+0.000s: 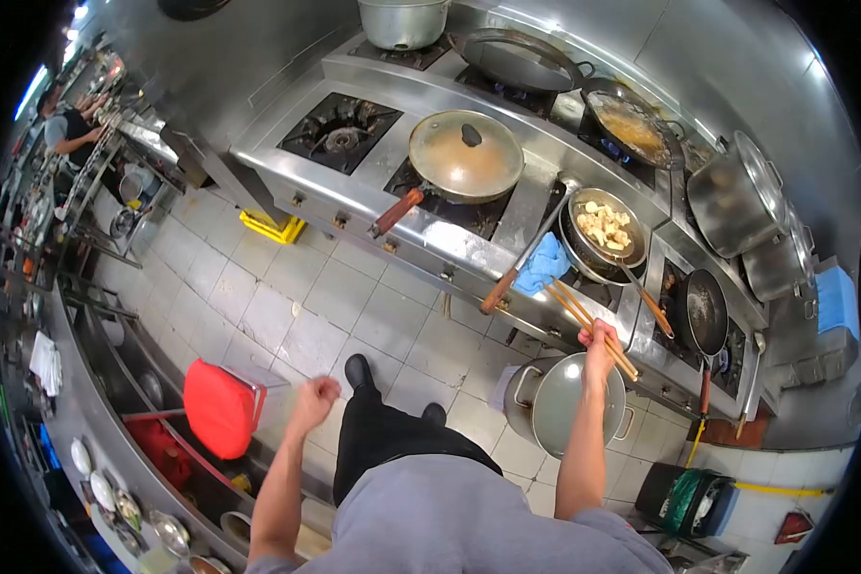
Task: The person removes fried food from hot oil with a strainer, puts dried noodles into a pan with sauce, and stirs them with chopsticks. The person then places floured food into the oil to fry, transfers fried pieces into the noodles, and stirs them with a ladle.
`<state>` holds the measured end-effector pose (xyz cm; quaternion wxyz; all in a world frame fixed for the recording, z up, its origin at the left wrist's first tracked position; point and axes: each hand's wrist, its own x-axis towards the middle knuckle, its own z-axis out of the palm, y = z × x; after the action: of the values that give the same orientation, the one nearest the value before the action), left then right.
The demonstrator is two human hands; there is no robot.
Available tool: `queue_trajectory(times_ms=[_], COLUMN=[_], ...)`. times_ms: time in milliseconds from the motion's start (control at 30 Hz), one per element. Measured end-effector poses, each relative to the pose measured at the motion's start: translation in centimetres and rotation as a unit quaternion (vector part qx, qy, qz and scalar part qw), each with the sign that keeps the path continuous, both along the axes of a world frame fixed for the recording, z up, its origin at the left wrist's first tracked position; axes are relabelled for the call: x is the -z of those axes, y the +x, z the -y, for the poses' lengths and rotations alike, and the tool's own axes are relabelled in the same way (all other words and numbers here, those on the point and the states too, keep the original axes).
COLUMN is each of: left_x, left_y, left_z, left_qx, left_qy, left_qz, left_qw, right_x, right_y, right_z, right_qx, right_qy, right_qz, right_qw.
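Note:
My right hand [598, 346] grips a pair of long wooden chopsticks [584, 318], whose far ends are beside a blue cloth [542, 266] at the stove's front edge. Just beyond, a strainer with pale food pieces [605, 228] rests over a pan on a burner. My left hand [318, 400] hangs over the floor with its fingers curled, and nothing shows in it. Below my right hand stands a large pot [572, 407] with cloudy liquid. A lidded pan with a wooden handle [467, 158] sits on the stove to the left.
At the back, a wok of bubbling oil [631, 127] sits over a blue flame. A black pan [706, 311] and tall steel pots [737, 196] are on the right. A red-lidded bin [222, 408] stands left. A person [70, 134] is at a far counter.

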<state>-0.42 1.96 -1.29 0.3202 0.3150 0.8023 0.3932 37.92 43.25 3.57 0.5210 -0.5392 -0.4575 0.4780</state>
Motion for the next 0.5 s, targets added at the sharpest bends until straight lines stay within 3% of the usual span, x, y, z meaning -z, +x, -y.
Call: queue_trajectory(times_ms=[67, 133, 233, 333, 367, 433, 500], left_x=[-6.6, -12.6, -17.4, -19.0, -18.3, -16.9, -15.2], left_y=[-3.0, -5.6, -9.0, -11.8, -12.9, -13.8, -14.5], left_z=[-6.5, -13.1, -23.2, -33.6, -37.2, -43.3, -48.9], left_qx=[0.022, 0.050, 0.117, 0.220, 0.255, 0.288, 0.355], left_qy=[0.087, 0.099, 0.159, 0.181, 0.141, 0.167, 0.222], left_qz=[-0.062, -0.110, -0.120, -0.179, -0.181, -0.225, -0.405], left_qw=[0.994, 0.988, 0.973, 0.942, 0.939, 0.916, 0.813], right_x=[-0.3, -1.1, -3.5, -3.7, -4.1, -6.0, -8.5], right_y=[-0.2, -0.8, -2.2, -3.3, -3.8, -5.3, -6.9], right_z=[0.0, 0.2, 1.3, 1.6, 1.9, 3.1, 4.6], right_qx=[-0.001, -0.004, -0.007, 0.016, 0.027, 0.056, 0.081], right_qy=[-0.001, -0.006, -0.007, -0.003, 0.000, 0.014, 0.026], right_qz=[0.015, 0.039, 0.096, 0.087, 0.082, 0.109, 0.139], right_qw=[1.000, 0.999, 0.995, 0.996, 0.996, 0.992, 0.987])
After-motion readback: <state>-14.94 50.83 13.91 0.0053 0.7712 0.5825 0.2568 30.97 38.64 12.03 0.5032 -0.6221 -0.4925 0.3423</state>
